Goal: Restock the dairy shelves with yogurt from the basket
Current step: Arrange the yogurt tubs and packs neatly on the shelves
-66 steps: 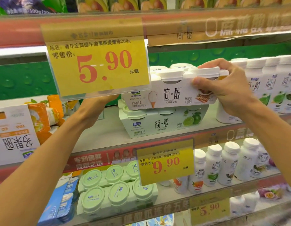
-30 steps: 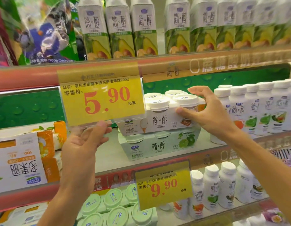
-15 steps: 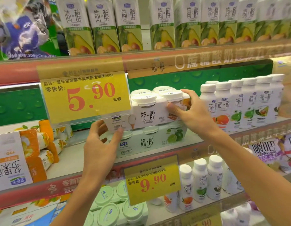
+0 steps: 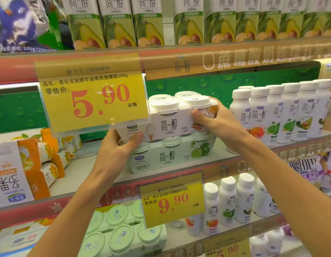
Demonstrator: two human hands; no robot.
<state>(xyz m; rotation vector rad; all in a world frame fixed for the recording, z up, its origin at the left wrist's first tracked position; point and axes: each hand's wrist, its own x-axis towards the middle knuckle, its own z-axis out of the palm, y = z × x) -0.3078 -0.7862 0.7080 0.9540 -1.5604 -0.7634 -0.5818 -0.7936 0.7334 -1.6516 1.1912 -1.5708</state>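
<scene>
While the middle shelf carries most of the stock along its front edge, the reason for each placement shows in the facings: labels turn outward so a shopper can read them. Near the shelf's right end stands a row of white yogurt bottles, upright and shoulder to shoulder. At the left end, orange packs lie stacked on their sides. Near the middle sits a lime multipack, flat on the shelf with its printed face forward, and it serves as a base. On top of it rests the white yogurt multipack, the item being stocked, its lids up and its front roughly flush with the pack below. A yellow price tag hangs from the shelf above and hides the pack's left end, which is likely why it is gripped low on that side. The left hand grips the pack's lower left corner, thumb across the front. The right hand wraps its right end, thumb pressed on the front face, seemingly squaring it up
</scene>
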